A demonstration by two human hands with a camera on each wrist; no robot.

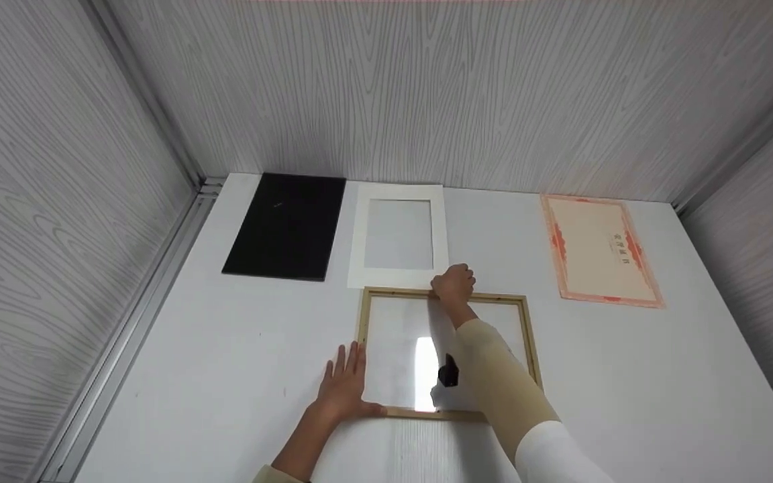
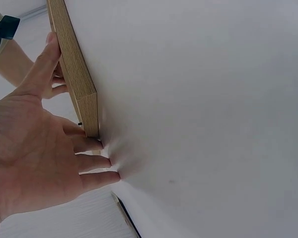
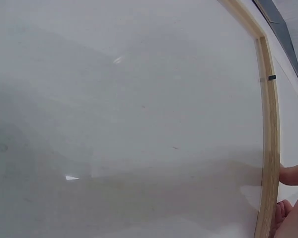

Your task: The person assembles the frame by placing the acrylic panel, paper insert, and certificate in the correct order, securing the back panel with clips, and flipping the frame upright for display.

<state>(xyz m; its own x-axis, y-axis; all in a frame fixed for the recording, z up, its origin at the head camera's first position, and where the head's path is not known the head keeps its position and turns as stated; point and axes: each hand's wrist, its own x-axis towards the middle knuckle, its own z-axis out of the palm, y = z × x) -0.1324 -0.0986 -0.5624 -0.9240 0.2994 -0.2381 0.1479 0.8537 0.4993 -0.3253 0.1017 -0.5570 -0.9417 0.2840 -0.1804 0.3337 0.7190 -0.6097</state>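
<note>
i see a black board (image 1: 284, 227) at the back edge of the table (image 1: 178, 362), far left. next, the left hand (image 1: 345, 392) — fingers straight and spread along the left side of the wooden frame (image 1: 413, 414), which lies flat; thumb over its near corner. a white mat (image 1: 393, 277) leaves little room beyond the far bar, where the right hand (image 1: 453, 283) hooks bent fingers. wide tabletop runs right to a printed sheet (image 1: 598, 251). the left wrist view shows fingertips meeting the table; the right — a dark tab (image 3: 272, 77) on the bar.
</note>
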